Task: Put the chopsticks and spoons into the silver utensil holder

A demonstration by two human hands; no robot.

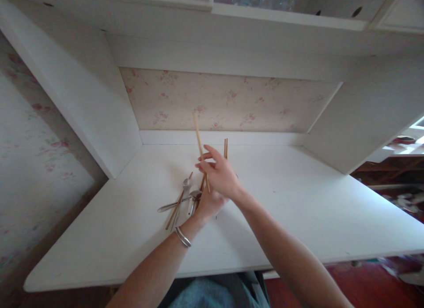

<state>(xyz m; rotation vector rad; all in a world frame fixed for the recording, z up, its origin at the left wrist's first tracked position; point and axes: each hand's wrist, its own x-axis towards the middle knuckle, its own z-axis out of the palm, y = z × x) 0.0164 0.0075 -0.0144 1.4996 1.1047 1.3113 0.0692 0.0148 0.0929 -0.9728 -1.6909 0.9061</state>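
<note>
My right hand (221, 172) pinches a light wooden chopstick (198, 132), which slants up toward the back wall. Beneath it, and partly covered by it, is my left hand (214, 203), with a silver bracelet on the wrist; its fingers are hidden. Two brown chopsticks (225, 148) poke out beyond my hands, and I cannot tell whether the left hand holds them. Beside my left hand lies a loose pile with a metal spoon (167, 207), a smaller spoon (186, 183), a white-handled utensil (190, 207) and a chopstick (170, 220).
The white desktop (281, 202) stretches to both sides. White side panels (82, 87) and a low back board enclose it. Overhead hangs an open shelf (285, 16) with clear plastic items. Past the right panel are cluttered shelves (380, 171).
</note>
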